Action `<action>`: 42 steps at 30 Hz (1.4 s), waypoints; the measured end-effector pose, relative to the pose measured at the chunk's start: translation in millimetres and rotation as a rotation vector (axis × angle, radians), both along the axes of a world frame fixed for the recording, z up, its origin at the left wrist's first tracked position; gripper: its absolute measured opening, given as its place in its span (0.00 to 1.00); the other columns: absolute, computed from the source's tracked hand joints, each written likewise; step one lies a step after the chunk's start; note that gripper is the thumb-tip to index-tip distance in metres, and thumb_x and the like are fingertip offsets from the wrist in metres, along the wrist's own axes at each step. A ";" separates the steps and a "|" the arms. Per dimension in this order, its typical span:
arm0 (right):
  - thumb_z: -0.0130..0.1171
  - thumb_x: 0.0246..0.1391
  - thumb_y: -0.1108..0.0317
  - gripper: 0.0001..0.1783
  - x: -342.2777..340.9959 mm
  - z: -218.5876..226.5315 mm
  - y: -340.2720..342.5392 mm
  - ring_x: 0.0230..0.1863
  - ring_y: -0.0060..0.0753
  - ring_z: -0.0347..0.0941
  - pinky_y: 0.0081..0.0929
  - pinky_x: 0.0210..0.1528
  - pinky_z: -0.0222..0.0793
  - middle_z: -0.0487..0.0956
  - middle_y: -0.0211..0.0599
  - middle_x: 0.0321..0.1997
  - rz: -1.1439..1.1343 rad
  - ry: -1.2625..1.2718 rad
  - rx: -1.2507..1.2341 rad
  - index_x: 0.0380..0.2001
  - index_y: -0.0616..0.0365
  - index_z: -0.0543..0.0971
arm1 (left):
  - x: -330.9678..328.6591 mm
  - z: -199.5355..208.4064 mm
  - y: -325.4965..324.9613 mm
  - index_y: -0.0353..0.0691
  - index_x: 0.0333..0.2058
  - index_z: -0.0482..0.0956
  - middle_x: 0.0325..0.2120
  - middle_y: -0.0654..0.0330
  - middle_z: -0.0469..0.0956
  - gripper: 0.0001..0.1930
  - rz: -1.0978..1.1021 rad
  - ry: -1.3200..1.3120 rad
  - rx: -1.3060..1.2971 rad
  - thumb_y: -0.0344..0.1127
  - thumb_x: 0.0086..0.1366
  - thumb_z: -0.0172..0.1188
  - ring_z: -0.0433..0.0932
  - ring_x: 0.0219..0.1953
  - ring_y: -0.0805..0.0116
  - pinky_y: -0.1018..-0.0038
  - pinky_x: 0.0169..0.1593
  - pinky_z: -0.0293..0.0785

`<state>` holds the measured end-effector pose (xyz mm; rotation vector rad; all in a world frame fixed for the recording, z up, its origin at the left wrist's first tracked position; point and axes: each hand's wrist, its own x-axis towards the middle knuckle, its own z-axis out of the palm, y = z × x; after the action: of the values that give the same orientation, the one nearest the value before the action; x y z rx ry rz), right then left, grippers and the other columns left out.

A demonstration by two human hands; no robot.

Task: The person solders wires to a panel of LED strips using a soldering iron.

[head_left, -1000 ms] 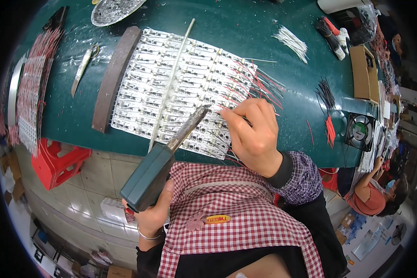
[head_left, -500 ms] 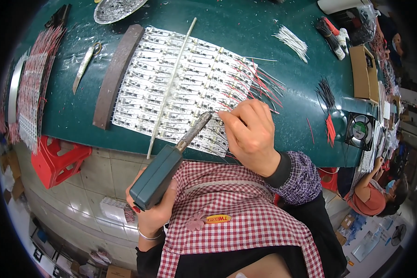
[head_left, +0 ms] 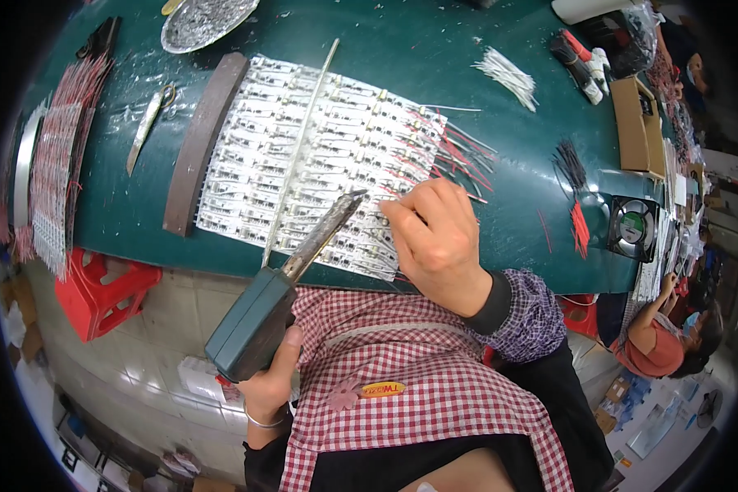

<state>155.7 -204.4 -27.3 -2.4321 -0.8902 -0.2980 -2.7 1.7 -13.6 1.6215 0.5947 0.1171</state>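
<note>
My left hand (head_left: 272,379) is closed round the handle of a dark green soldering gun (head_left: 250,324). Its long, scorched metal tip points up and right, above a white panel of small circuit boards (head_left: 348,135). Just right of that tip, my right hand (head_left: 441,242) is pinched over the panel's right part; whatever sits between the fingertips is too small to make out. Red, white and dark wires (head_left: 461,152) fan out from the panel's upper right edge. A thin pale rod (head_left: 303,135) lies across the boards, and a dark brown bar (head_left: 205,143) borders their left side.
Scissors (head_left: 145,131), a dish (head_left: 203,25) and stacked wired boards (head_left: 57,180) lie leftward. Rightward are white wires (head_left: 507,78), black wires (head_left: 570,164), a small fan (head_left: 633,228) and a cardboard box (head_left: 638,131). Red stools stand below the table; another person (head_left: 660,344) sits far right.
The soldering gun in my left hand has drawn back down and left, its tip moving away from my right fingertips. My right hand stays pinched at nearly the same place.
</note>
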 end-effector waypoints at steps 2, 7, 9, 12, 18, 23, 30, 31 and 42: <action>0.61 0.40 0.78 0.11 3.4 8.6 -1.1 0.35 0.39 0.70 0.37 0.41 0.65 0.72 0.35 0.29 -0.013 0.035 0.032 0.32 0.61 0.78 | 2.0 -1.9 -2.2 0.28 0.47 0.74 0.37 0.56 0.78 0.19 0.042 0.001 -0.025 0.17 0.55 0.62 0.72 0.24 0.77 0.80 0.26 0.67; 0.63 0.47 0.75 0.03 46.2 26.3 -22.5 0.35 0.42 0.69 0.35 0.36 0.66 0.73 0.39 0.30 -0.204 -0.024 0.088 0.26 0.60 0.78 | -1.7 -10.6 1.7 0.28 0.48 0.74 0.40 0.54 0.78 0.20 0.043 -0.024 0.037 0.16 0.55 0.61 0.71 0.24 0.78 0.82 0.26 0.67; 0.63 0.48 0.75 0.03 64.7 22.7 -33.3 0.35 0.42 0.69 0.36 0.36 0.66 0.73 0.39 0.30 -0.236 -0.046 0.022 0.26 0.61 0.78 | -1.3 -13.2 3.5 0.28 0.48 0.73 0.40 0.54 0.78 0.20 0.050 -0.038 0.033 0.16 0.56 0.61 0.71 0.24 0.78 0.82 0.26 0.67; 0.63 0.48 0.73 0.04 77.6 12.7 -37.7 0.35 0.44 0.69 0.37 0.37 0.67 0.73 0.39 0.29 -0.274 -0.021 -0.070 0.25 0.62 0.78 | -3.2 -16.9 6.5 0.28 0.48 0.73 0.40 0.54 0.78 0.19 -0.012 -0.069 0.086 0.17 0.56 0.61 0.70 0.23 0.79 0.82 0.25 0.66; 0.62 0.47 0.72 0.05 85.9 0.4 -33.9 0.37 0.47 0.70 0.40 0.38 0.68 0.73 0.41 0.31 -0.339 0.182 -0.055 0.26 0.62 0.77 | -1.7 -17.3 5.1 0.29 0.48 0.73 0.40 0.54 0.78 0.20 0.011 -0.061 0.089 0.17 0.56 0.61 0.70 0.23 0.79 0.82 0.25 0.66; 0.55 0.48 0.75 0.02 86.7 -16.5 -32.7 0.37 0.51 0.70 0.44 0.37 0.69 0.72 0.47 0.31 -0.316 0.014 -0.085 0.27 0.62 0.74 | 13.2 1.3 -10.5 0.27 0.48 0.73 0.38 0.54 0.78 0.19 0.156 -0.013 -0.046 0.17 0.55 0.60 0.69 0.20 0.78 0.82 0.23 0.65; 0.53 0.44 0.78 0.03 87.1 -15.6 -24.6 0.37 0.49 0.70 0.43 0.37 0.69 0.73 0.47 0.32 -0.395 -0.028 -0.177 0.26 0.65 0.74 | 20.9 4.5 -9.1 0.27 0.48 0.73 0.35 0.54 0.78 0.17 0.109 -0.112 -0.046 0.18 0.58 0.60 0.68 0.19 0.77 0.81 0.21 0.62; 0.53 0.45 0.78 0.03 88.6 -17.2 -28.3 0.37 0.49 0.70 0.42 0.37 0.68 0.72 0.47 0.32 -0.409 -0.017 -0.125 0.26 0.65 0.74 | 21.2 3.4 -8.8 0.27 0.48 0.73 0.35 0.54 0.78 0.17 0.091 -0.120 -0.047 0.18 0.58 0.60 0.68 0.19 0.77 0.81 0.21 0.62; 0.57 0.53 0.73 0.05 29.0 24.7 -138.0 0.37 0.48 0.72 0.39 0.40 0.68 0.74 0.46 0.33 -0.583 0.333 0.075 0.30 0.64 0.74 | 24.9 -5.3 0.0 0.25 0.48 0.71 0.41 0.49 0.78 0.19 0.138 -0.176 -0.043 0.16 0.56 0.58 0.69 0.18 0.76 0.81 0.20 0.63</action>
<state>184.7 -342.4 -2.6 -2.5198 -0.0165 -0.1185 22.2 1.7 -18.9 1.5101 0.5684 0.3437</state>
